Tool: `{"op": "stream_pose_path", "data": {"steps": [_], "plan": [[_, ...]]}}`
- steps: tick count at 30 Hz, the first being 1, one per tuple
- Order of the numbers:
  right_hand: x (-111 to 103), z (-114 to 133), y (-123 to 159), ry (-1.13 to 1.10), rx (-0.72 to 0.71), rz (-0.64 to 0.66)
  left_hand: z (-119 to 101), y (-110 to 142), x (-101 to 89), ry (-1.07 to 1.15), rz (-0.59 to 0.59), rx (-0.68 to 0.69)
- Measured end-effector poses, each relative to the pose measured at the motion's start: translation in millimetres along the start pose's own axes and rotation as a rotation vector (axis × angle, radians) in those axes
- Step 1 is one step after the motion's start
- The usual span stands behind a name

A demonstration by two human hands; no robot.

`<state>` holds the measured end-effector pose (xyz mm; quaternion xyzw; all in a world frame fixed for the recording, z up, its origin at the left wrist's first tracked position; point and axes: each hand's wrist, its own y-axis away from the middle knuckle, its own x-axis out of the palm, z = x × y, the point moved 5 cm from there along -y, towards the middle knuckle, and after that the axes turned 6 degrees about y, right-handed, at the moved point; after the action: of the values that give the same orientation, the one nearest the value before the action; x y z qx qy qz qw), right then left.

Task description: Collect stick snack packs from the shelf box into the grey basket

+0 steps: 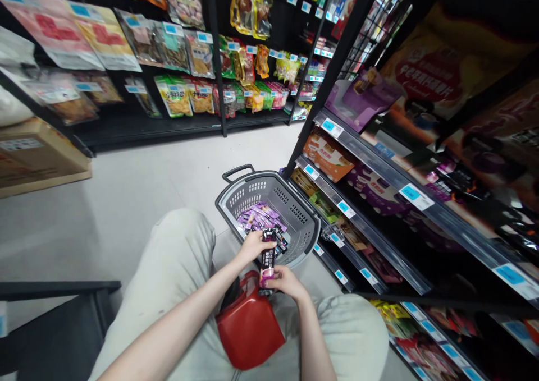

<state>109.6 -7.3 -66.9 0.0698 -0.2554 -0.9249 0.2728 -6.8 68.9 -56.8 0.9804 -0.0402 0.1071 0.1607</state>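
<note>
Between both my hands is a slim black-and-purple sachet [266, 260] with white print, held upright. My left hand [254, 245] pinches its upper end, and my right hand [284, 281] grips the lower end. Whether it is one sachet or a small stack I cannot tell. Just beyond stands a grey shopping basket [309, 232] on the floor, its handle folded toward the far side. Inside it lies a heap of purple sachets [261, 215], with some black ones partly hidden behind my hands. Below my hands, between my knees, is a red plastic object [251, 330].
A black shelf unit [379, 173] with price tags and boxed goods rises close on the right. Bagged snacks [179, 95] hang on a rack across the aisle. At the left are a cardboard box [42, 156] and a black frame [63, 288].
</note>
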Motion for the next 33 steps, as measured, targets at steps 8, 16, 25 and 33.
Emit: {"op": "stream_pose_path", "data": {"steps": [8, 16, 25, 33], "plan": [[-6, -18, -7, 0.061, -0.050, 0.007, -17, 4, 4.0, 0.164, 0.017, 0.035], [-25, -14, -11, 0.151, -0.113, -0.256, -24, 8, 7.6, 0.288, 0.033, 0.065], [-36, -17, -12, 0.183, -0.106, -0.284, -25, 10, 6.6, 0.324, 0.009, 0.043], [-34, -14, -10, 0.195, -0.117, -0.256, -22, 10, 4.3, 0.335, -0.009, 0.059]]}}
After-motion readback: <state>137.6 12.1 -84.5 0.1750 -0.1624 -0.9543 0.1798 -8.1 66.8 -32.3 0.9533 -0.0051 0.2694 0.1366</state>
